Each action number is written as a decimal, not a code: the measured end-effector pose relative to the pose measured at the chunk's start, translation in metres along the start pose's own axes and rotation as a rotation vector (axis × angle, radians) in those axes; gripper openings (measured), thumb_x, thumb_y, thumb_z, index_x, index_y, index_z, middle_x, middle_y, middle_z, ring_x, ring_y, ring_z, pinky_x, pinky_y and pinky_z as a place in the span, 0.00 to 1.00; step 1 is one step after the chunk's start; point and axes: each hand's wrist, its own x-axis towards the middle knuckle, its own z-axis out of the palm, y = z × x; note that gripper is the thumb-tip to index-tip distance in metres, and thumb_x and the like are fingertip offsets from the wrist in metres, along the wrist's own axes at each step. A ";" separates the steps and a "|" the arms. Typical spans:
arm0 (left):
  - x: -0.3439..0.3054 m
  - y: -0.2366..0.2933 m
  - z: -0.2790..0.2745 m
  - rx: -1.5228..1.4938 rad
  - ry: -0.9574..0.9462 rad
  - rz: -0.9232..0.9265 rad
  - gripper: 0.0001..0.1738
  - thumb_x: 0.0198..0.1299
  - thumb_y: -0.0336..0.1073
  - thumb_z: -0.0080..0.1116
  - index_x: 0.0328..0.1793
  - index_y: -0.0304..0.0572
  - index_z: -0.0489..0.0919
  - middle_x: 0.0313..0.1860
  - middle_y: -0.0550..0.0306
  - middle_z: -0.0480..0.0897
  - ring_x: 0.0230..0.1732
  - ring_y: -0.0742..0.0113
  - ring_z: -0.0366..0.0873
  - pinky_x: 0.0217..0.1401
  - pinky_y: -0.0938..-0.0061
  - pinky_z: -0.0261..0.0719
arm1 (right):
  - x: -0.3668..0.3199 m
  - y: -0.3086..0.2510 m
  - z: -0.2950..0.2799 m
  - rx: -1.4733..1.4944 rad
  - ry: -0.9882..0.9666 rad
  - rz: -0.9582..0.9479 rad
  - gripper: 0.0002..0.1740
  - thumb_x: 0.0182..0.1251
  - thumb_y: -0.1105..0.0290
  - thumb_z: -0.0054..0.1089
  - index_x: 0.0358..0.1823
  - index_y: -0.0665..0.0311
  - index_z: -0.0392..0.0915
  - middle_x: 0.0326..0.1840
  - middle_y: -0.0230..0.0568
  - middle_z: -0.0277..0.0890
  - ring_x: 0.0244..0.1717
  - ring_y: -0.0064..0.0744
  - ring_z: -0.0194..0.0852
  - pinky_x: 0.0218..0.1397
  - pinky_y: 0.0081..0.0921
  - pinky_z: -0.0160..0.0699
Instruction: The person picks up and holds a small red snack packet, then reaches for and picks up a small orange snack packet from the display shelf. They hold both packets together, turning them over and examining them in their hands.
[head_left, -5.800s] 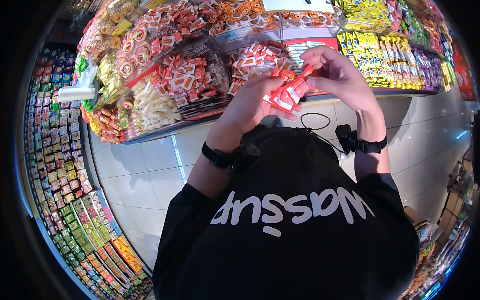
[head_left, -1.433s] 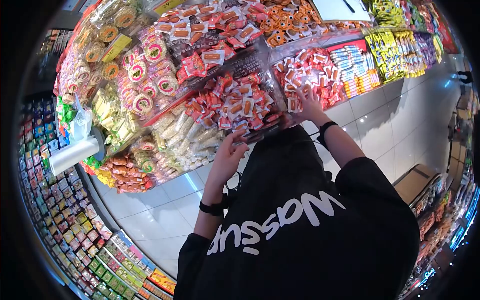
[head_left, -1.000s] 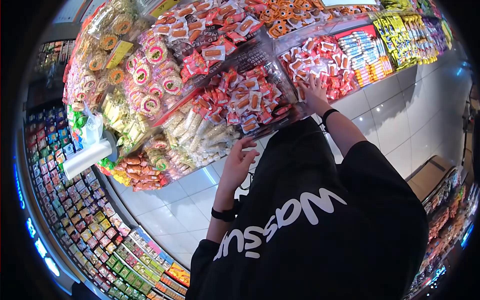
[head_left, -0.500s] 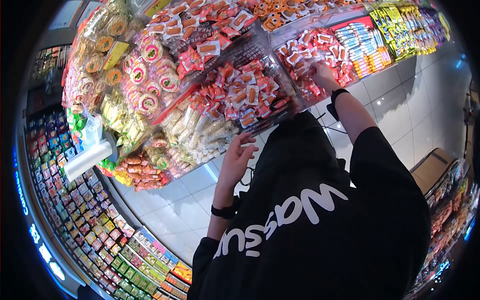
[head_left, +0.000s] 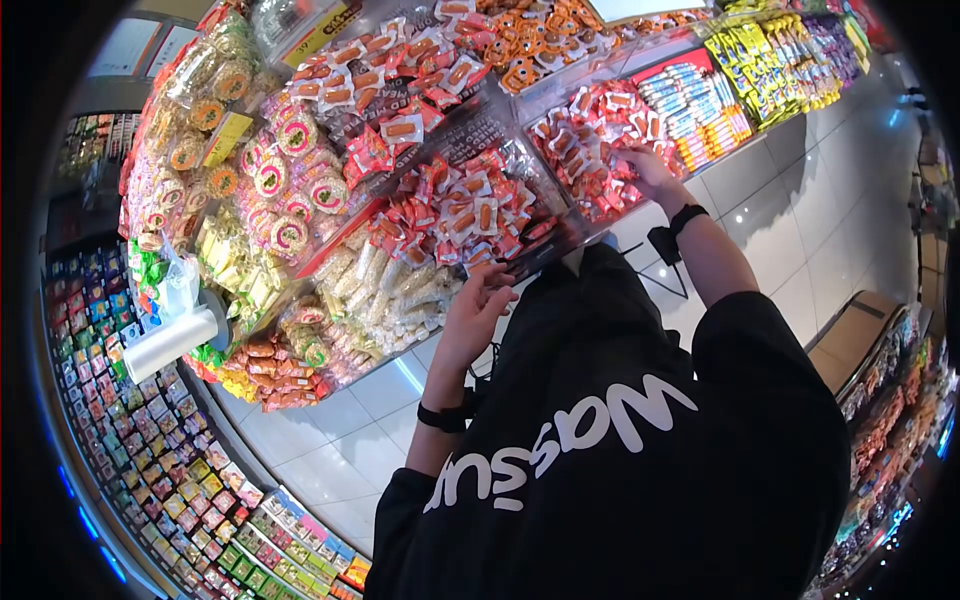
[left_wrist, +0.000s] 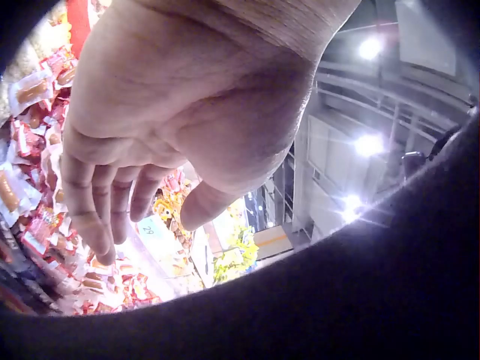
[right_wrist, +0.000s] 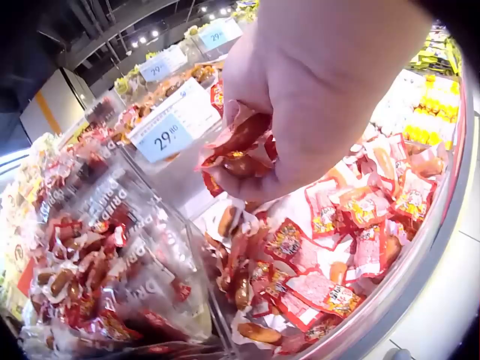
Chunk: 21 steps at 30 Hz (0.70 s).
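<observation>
My right hand pinches red-and-clear wrapped mini sausages between thumb and fingers, just above a pile of similar sausage packets. In the head view that right hand is over the front part of the pile, its fingertips partly hidden. My left hand hangs at the display's front edge, near the neighbouring pile of sausage packets. Seen from the left wrist, the fingers of the left hand are loosely bent, the palm bare, and nothing is held.
A clear divider separates the two sausage piles. Blue-and-white wrapped sticks and yellow packets lie to the right. A price card stands behind. At left a plastic bag roll juts out.
Both hands held red packets together about six seconds ago. A second ago my right fingers were spread on the pile; now they pinch sausages. My left hand stays at the front edge.
</observation>
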 end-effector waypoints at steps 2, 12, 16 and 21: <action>0.005 0.008 0.004 0.010 -0.006 0.019 0.23 0.71 0.34 0.50 0.69 0.37 0.66 0.58 0.51 0.76 0.53 0.64 0.80 0.51 0.73 0.76 | -0.025 -0.019 0.014 0.098 -0.103 -0.011 0.12 0.68 0.72 0.60 0.51 0.64 0.76 0.50 0.37 0.80 0.51 0.28 0.79 0.48 0.33 0.84; 0.037 0.063 0.045 0.096 0.031 0.272 0.14 0.68 0.33 0.55 0.56 0.37 0.75 0.51 0.56 0.80 0.51 0.70 0.80 0.50 0.75 0.77 | -0.138 -0.085 0.100 -0.737 -0.344 -1.012 0.21 0.53 0.83 0.63 0.50 0.61 0.75 0.57 0.45 0.73 0.63 0.40 0.72 0.59 0.30 0.75; 0.036 0.108 0.084 0.366 0.266 0.713 0.20 0.56 0.27 0.65 0.56 0.40 0.78 0.51 0.53 0.78 0.52 0.62 0.78 0.51 0.70 0.77 | -0.162 -0.101 0.112 -0.755 -0.475 -0.951 0.20 0.50 0.82 0.64 0.47 0.62 0.76 0.60 0.48 0.71 0.67 0.47 0.69 0.62 0.34 0.73; 0.057 0.123 0.117 0.694 0.392 1.008 0.14 0.52 0.27 0.67 0.47 0.39 0.83 0.48 0.50 0.78 0.50 0.56 0.77 0.49 0.69 0.76 | -0.166 -0.114 0.103 -0.720 -0.633 -0.833 0.21 0.52 0.80 0.65 0.49 0.63 0.75 0.59 0.50 0.71 0.62 0.47 0.72 0.57 0.33 0.76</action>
